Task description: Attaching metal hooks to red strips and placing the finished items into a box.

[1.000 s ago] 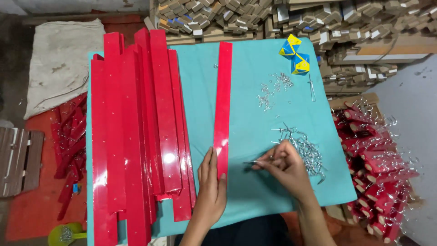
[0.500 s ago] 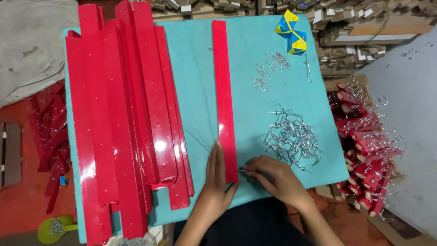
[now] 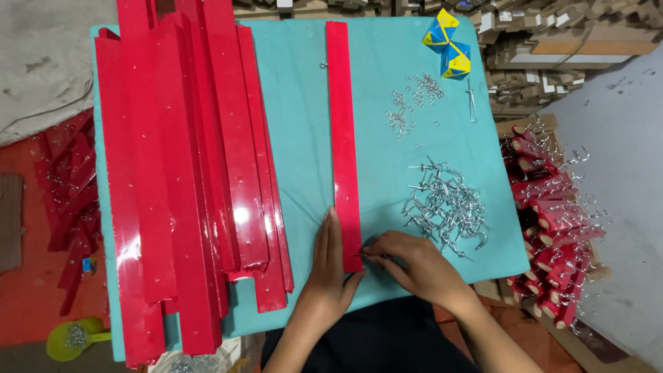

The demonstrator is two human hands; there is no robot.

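A single glossy red strip [image 3: 343,138] lies lengthwise on the turquoise work surface [image 3: 304,152]. My left hand [image 3: 330,266] rests flat beside the strip's near end, fingers straight and together, pressing against its left edge. My right hand [image 3: 413,266] pinches a small metal screw hook at the strip's near end, the tip touching the red edge. A pile of silver screw hooks [image 3: 445,204] lies just right of the strip, near my right hand.
A stack of long red strips [image 3: 179,173] covers the left half of the surface. Small eye screws [image 3: 411,103] are scattered farther back. A yellow and blue packet [image 3: 447,45] is at the far right. Finished red pieces with hooks [image 3: 552,228] are heaped on the right.
The view has shifted, so the surface sits higher and more centred. My right hand came from the hook pile to the strip's near end with a hook. My left hand stays beside the strip.
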